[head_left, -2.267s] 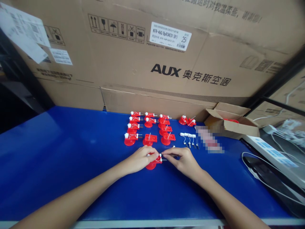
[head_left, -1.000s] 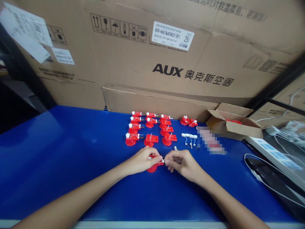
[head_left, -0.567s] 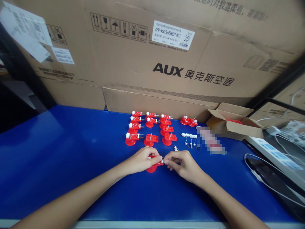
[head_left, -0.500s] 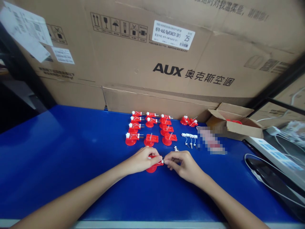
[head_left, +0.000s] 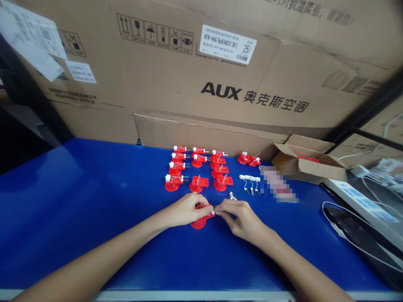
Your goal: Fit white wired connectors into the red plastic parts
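Observation:
My left hand [head_left: 185, 212] grips a red plastic part [head_left: 199, 222] with a round base, standing on the blue table near the front of the group. My right hand [head_left: 241, 217] pinches a small white fitting [head_left: 213, 213] at the part's right end, and a thin white wire runs there. My fingers hide most of the part's top. Both hands are close together, fingertips almost meeting. Further back stand several similar red parts [head_left: 197, 183] in rows, most with white fittings and wires. A few small white wired pieces with metal ends [head_left: 250, 183] lie nearest my right hand's far side.
The blue table [head_left: 94, 218] runs wide with a pale front edge. A large cardboard carton [head_left: 220, 92] stands behind it. At right are an open small box [head_left: 310, 165] holding red items, a pixelated blurred patch [head_left: 278, 184], a white power strip [head_left: 359, 205], and a black device [head_left: 349, 226] with a white cable.
My hands have stayed on the red part, and my right fingertips are now closed at its white end. The view has shifted slightly, and the part rests a little lower.

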### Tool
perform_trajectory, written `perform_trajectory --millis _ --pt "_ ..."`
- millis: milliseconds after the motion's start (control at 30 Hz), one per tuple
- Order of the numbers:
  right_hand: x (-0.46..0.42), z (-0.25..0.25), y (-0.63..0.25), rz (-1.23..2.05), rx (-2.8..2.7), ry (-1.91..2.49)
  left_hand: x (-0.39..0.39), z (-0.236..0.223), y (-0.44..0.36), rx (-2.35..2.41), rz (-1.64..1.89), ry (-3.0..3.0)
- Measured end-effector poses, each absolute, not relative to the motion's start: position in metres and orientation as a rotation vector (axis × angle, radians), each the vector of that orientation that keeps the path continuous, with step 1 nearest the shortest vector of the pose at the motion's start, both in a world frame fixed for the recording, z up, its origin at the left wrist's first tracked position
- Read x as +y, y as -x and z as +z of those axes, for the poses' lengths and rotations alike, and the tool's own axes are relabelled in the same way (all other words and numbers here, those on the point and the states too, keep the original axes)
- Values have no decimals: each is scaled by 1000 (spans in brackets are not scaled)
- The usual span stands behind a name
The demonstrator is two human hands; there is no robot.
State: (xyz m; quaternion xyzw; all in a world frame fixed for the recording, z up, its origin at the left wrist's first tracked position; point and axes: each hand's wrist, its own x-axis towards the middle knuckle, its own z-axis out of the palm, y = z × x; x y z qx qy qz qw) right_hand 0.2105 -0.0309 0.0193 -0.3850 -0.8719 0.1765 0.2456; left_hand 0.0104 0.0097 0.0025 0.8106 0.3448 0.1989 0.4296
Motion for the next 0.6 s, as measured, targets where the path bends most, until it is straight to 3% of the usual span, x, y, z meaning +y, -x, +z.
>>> perform_trajectory --millis 600 --pt "-33 23 -206 570 -2327 1082 6 11 -10 872 477 -2094"
